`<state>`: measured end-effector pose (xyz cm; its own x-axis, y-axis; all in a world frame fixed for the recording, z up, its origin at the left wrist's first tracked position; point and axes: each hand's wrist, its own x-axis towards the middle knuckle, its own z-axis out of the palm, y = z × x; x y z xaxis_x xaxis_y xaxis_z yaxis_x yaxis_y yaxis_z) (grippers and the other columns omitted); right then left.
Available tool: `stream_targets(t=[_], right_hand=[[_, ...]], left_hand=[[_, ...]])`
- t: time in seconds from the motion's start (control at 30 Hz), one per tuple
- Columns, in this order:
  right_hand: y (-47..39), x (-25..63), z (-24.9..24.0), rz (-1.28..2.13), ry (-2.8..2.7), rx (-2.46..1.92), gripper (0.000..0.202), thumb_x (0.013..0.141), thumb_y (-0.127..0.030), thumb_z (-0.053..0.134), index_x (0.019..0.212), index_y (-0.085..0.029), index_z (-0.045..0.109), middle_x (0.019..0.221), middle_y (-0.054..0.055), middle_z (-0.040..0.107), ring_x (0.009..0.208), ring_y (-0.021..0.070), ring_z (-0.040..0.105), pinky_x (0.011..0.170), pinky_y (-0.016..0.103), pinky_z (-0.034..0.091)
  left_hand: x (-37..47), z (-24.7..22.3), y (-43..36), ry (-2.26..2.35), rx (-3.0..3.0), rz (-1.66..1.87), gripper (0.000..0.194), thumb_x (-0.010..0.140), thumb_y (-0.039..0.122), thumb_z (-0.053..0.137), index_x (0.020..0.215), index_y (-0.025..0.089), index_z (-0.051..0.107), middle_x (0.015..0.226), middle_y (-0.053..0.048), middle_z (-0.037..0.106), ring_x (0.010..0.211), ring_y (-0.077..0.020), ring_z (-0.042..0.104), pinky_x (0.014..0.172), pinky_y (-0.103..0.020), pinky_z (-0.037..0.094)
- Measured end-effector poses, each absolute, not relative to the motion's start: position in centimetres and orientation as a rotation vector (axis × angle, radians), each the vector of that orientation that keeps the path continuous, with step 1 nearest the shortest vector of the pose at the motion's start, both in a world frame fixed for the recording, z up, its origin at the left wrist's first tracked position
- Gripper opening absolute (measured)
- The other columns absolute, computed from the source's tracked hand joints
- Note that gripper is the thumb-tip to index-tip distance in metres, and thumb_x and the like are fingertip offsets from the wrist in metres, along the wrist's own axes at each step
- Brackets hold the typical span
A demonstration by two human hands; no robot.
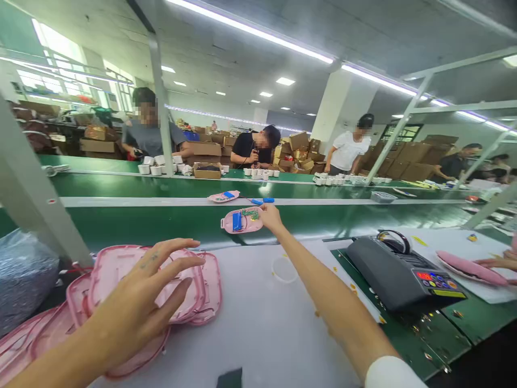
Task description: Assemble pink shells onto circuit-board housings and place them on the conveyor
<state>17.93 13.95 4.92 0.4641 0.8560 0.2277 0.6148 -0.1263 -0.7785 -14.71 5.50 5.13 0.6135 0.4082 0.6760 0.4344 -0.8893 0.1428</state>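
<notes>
My right hand (271, 217) is stretched forward, its fingers closed on the right end of a pink plastic housing (247, 225) over the green belt. Inside that housing sit a blue battery pack (237, 221) and a green circuit board (253, 214). Just beyond lies a similar pink housing (220, 198), with blue cylindrical parts (262, 201) on wires beside it. My left hand (149, 285) hovers at the left with fingers spread, holding nothing, over a stack of pink frame-like plastic shells (212, 288). Whether it touches the top shell I cannot tell.
A dark tape dispenser (399, 275) with a red display stands at the right. Beside it, another person's hand (498, 263) touches a pink part (470, 267). A blue plastic bag (26, 277) lies far left. White sheeting (258, 334) covers the near worktop. Several people work across the belt.
</notes>
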Motion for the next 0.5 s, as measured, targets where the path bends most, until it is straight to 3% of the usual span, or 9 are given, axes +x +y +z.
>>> stream_targets(t=[0.1, 0.2, 0.33, 0.5], right_hand=[[8.9, 21.0, 7.5, 0.344, -1.435, -1.692, 0.016, 0.082, -0.023, 0.058, 0.090, -0.018, 0.071, 0.098, 0.003, 0.071, 0.096, 0.0177, 0.062, 0.087, 0.027, 0.046], [3.8, 21.4, 8.6, 0.601, -1.794, -1.495, 0.019, 0.077, -0.023, 0.064, 0.095, -0.018, 0.069, 0.083, -0.002, 0.069, 0.079, 0.0138, 0.062, 0.074, 0.024, 0.048], [2.3, 17.2, 6.7, 1.119, -2.321, -1.148, 0.024, 0.067, 0.000, 0.064, 0.086, -0.014, 0.068, 0.076, -0.005, 0.068, 0.075, 0.0110, 0.061, 0.073, 0.020, 0.047], [3.8, 10.0, 5.4, 1.263, -2.507, -0.979, 0.029, 0.062, 0.014, 0.058, 0.070, -0.012, 0.068, 0.067, -0.009, 0.068, 0.078, 0.0079, 0.065, 0.073, 0.014, 0.047]], left_hand=[[-12.9, 5.8, 5.9, -0.647, -2.802, -1.190, 0.033, 0.092, 0.035, 0.042, 0.121, 0.041, 0.057, 0.125, 0.000, 0.058, 0.102, -0.0229, 0.063, 0.074, -0.035, 0.057], [-9.8, 5.8, 5.6, -0.427, -2.877, -1.172, 0.034, 0.091, 0.031, 0.045, 0.123, 0.038, 0.056, 0.124, -0.001, 0.059, 0.104, -0.0219, 0.063, 0.081, -0.034, 0.057], [-5.9, 4.5, 3.4, 0.053, -2.989, -0.885, 0.047, 0.086, 0.013, 0.045, 0.127, 0.034, 0.055, 0.127, -0.004, 0.061, 0.117, -0.0223, 0.058, 0.097, -0.035, 0.052], [-6.0, -0.1, 1.7, 0.131, -3.041, -0.613, 0.044, 0.087, 0.017, 0.045, 0.128, 0.028, 0.057, 0.118, -0.006, 0.067, 0.108, -0.0242, 0.064, 0.088, -0.034, 0.055]])
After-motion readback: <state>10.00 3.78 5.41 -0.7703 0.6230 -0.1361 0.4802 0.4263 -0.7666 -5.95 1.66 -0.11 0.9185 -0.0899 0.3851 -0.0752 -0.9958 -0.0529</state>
